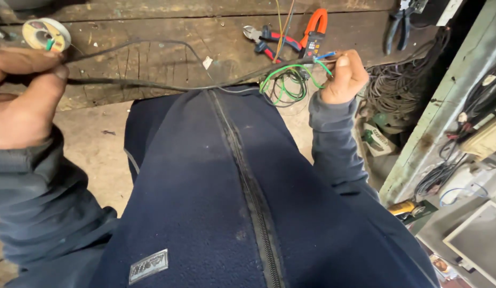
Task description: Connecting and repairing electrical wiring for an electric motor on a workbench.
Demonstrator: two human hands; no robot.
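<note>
A black cable (152, 84) runs taut across the front of a worn wooden workbench (168, 48). My left hand (21, 101), at the left edge, is closed on one end of the cable. My right hand (344, 77) pinches the other end, where thin green wires (288, 80) and a blue wire (325, 55) fan out and loop below my fingers. Below both hands my dark blue zipped fleece jacket (226, 202) fills the middle of the view.
On the bench lie red-handled cutters (264, 40), an orange clamp meter (314, 34), a roll of tape (45, 34) and dark pliers (398, 24). A tangle of wire (397, 88) hangs at the right beside a pale green post (445, 106). Boxes and cables crowd the lower right.
</note>
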